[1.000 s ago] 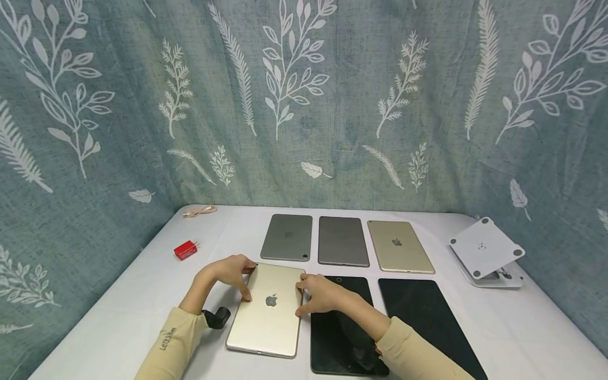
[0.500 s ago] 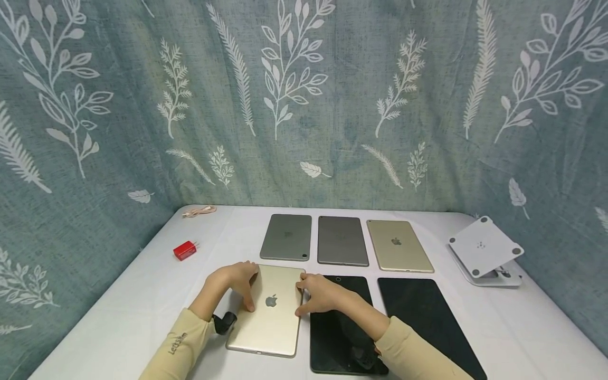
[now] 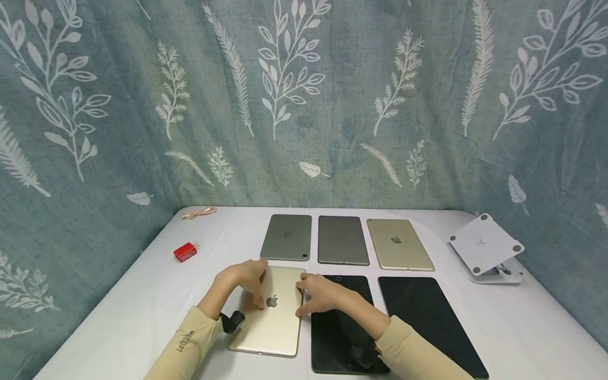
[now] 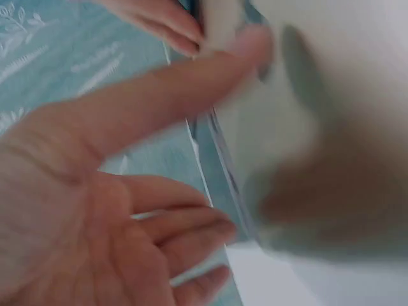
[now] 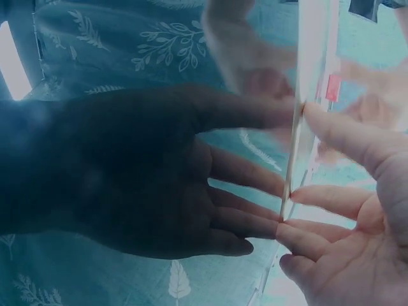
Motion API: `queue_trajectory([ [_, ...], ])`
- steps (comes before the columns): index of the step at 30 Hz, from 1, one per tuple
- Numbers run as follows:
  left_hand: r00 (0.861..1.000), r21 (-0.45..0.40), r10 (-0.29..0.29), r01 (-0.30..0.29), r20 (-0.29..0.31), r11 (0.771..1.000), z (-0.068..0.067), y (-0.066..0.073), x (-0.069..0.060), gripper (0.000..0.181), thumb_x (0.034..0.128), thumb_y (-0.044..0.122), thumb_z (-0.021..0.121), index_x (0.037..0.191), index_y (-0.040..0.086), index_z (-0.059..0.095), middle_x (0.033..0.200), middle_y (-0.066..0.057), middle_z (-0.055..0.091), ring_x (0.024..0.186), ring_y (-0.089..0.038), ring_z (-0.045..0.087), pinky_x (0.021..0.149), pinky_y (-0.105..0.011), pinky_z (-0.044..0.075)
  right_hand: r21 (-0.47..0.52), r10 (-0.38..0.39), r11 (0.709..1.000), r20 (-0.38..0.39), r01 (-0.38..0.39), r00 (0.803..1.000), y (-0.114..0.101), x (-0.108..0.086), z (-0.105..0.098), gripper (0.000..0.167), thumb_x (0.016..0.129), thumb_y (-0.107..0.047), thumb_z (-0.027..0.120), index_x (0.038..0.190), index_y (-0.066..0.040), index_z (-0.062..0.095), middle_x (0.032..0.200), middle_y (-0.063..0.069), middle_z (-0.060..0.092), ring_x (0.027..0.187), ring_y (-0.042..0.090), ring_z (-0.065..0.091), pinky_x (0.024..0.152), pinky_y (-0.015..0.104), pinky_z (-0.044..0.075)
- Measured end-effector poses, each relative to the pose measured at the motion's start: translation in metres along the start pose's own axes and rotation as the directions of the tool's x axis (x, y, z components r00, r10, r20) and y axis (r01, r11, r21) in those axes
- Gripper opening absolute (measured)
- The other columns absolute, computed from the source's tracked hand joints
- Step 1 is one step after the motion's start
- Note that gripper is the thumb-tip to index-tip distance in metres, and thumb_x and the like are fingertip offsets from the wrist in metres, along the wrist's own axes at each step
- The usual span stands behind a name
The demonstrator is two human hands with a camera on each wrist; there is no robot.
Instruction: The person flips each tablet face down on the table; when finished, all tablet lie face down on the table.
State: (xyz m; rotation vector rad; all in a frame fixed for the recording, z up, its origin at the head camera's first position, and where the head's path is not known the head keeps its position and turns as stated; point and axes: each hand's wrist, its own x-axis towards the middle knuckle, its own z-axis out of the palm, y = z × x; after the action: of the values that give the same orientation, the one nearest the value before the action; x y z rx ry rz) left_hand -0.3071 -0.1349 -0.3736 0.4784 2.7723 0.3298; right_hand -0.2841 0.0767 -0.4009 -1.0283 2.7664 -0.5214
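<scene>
A pale gold tablet [image 3: 275,330] lies back up at the middle front of the table, its apple logo facing up. My left hand [image 3: 249,279] reaches over its upper left side. In the left wrist view the left thumb [image 4: 185,86] stretches blurred above the tablet's back, casting a reflection, while the other fingers hang beyond the edge, loosely bent. My right hand [image 3: 323,295] touches the tablet's right edge with fingertips and thumb. The right wrist view shows those fingers [image 5: 331,201] nearly straight, with a dark mirrored hand beside them. Under my right hand lies a black-screened tablet [image 3: 325,343].
Another black-screened tablet [image 3: 427,316] lies at right. Behind are a grey-green tablet [image 3: 286,236], a grey tablet [image 3: 342,240] and a gold tablet [image 3: 399,245]. A metal stand [image 3: 484,248] is at far right, a red charger [image 3: 185,252] and cable [image 3: 199,212] at left.
My left hand has slid rightward from the tablet's left edge, its thumb now near the logo. The right hand keeps its place at the right edge, and the tablet stays put.
</scene>
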Motion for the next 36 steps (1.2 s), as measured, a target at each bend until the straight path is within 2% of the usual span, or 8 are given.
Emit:
queue_trajectory([
  [3, 0.997, -0.036, 0.064, -0.065, -0.038, 0.997, -0.001, 0.018, 0.009, 0.102, 0.0676, 0.029, 0.088, 0.145, -0.007, 0.032, 0.148, -0.023, 0.04, 0.134, -0.039, 0.042, 0.109, -0.051, 0.037, 0.041, -0.02, 0.999, 0.008, 0.02, 1.0, 0.007, -0.003, -0.003, 0.061, 0.075, -0.027, 0.081, 0.122, 0.007, 0.061, 0.136, 0.027, 0.052, 0.12, 0.037, 0.057, 0.095, 0.044, 0.05],
  [6, 0.99, -0.046, 0.128, -0.131, -0.057, 0.99, 0.0, 0.035, 0.018, 0.092, 0.0737, 0.031, 0.083, 0.144, -0.005, 0.036, 0.147, -0.021, 0.042, 0.134, -0.039, 0.042, 0.108, -0.051, 0.038, 0.098, -0.013, 0.995, 0.001, 0.013, 1.0, 0.015, -0.009, -0.008, 0.064, 0.078, -0.026, 0.078, 0.126, 0.01, 0.057, 0.138, 0.027, 0.05, 0.127, 0.04, 0.05, 0.102, 0.049, 0.044],
  [11, 0.978, -0.021, 0.199, -0.201, -0.069, 0.979, 0.01, 0.055, 0.028, 0.08, 0.0748, 0.03, 0.082, 0.137, -0.004, 0.047, 0.136, -0.017, 0.055, 0.127, -0.037, 0.05, 0.105, -0.047, 0.041, 0.116, 0.037, 0.993, -0.039, -0.032, 0.999, 0.029, -0.022, -0.018, 0.067, 0.081, -0.026, 0.076, 0.13, 0.013, 0.052, 0.138, 0.029, 0.049, 0.13, 0.044, 0.046, 0.105, 0.054, 0.039],
  [16, 0.97, 0.064, 0.235, -0.231, -0.065, 0.971, 0.024, 0.073, 0.031, 0.064, 0.073, 0.033, 0.083, 0.119, -0.002, 0.057, 0.112, -0.011, 0.065, 0.108, -0.026, 0.062, 0.096, -0.037, 0.048, 0.105, 0.124, 0.988, -0.082, -0.115, 0.989, 0.047, -0.041, -0.028, 0.068, 0.079, -0.025, 0.077, 0.129, 0.014, 0.051, 0.139, 0.03, 0.048, 0.129, 0.045, 0.046, 0.104, 0.055, 0.039],
  [20, 0.974, 0.096, 0.222, -0.216, -0.052, 0.972, 0.031, 0.085, 0.029, 0.059, 0.0693, 0.037, 0.086, 0.11, 0.002, 0.06, 0.1, -0.006, 0.063, 0.091, -0.017, 0.06, 0.083, -0.029, 0.051, 0.082, 0.208, 0.976, -0.096, -0.2, 0.973, 0.061, -0.056, -0.032, 0.071, 0.077, -0.024, 0.08, 0.128, 0.015, 0.051, 0.138, 0.031, 0.048, 0.128, 0.046, 0.046, 0.104, 0.055, 0.04],
  [22, 0.979, 0.105, 0.2, -0.194, -0.045, 0.975, 0.032, 0.09, 0.027, 0.06, 0.0674, 0.037, 0.087, 0.11, 0.002, 0.062, 0.098, -0.005, 0.063, 0.088, -0.015, 0.058, 0.081, -0.028, 0.05, 0.065, 0.241, 0.97, -0.1, -0.235, 0.965, 0.067, -0.064, -0.033, 0.071, 0.075, -0.023, 0.081, 0.126, 0.017, 0.052, 0.136, 0.033, 0.049, 0.126, 0.047, 0.047, 0.103, 0.054, 0.04],
  [30, 0.991, 0.119, 0.131, -0.127, -0.023, 0.985, 0.034, 0.097, 0.016, 0.063, 0.065, 0.038, 0.088, 0.11, 0.002, 0.064, 0.097, -0.005, 0.062, 0.087, -0.014, 0.051, 0.08, -0.029, 0.05, 0.055, 0.35, 0.937, -0.12, -0.345, 0.929, 0.077, -0.079, -0.036, 0.081, 0.07, -0.029, 0.085, 0.123, 0.021, 0.049, 0.119, 0.034, 0.058, 0.108, 0.042, 0.059, 0.091, 0.051, 0.049],
  [36, 0.991, 0.105, 0.133, -0.129, -0.026, 0.986, 0.036, 0.099, 0.016, 0.06, 0.0641, 0.037, 0.089, 0.107, 0.003, 0.063, 0.098, -0.005, 0.061, 0.085, -0.013, 0.048, 0.077, -0.028, 0.048, 0.086, 0.341, 0.939, -0.106, -0.333, 0.934, 0.077, -0.081, -0.035, 0.074, 0.073, -0.023, 0.082, 0.123, 0.021, 0.05, 0.129, 0.035, 0.051, 0.118, 0.048, 0.052, 0.099, 0.054, 0.044],
])
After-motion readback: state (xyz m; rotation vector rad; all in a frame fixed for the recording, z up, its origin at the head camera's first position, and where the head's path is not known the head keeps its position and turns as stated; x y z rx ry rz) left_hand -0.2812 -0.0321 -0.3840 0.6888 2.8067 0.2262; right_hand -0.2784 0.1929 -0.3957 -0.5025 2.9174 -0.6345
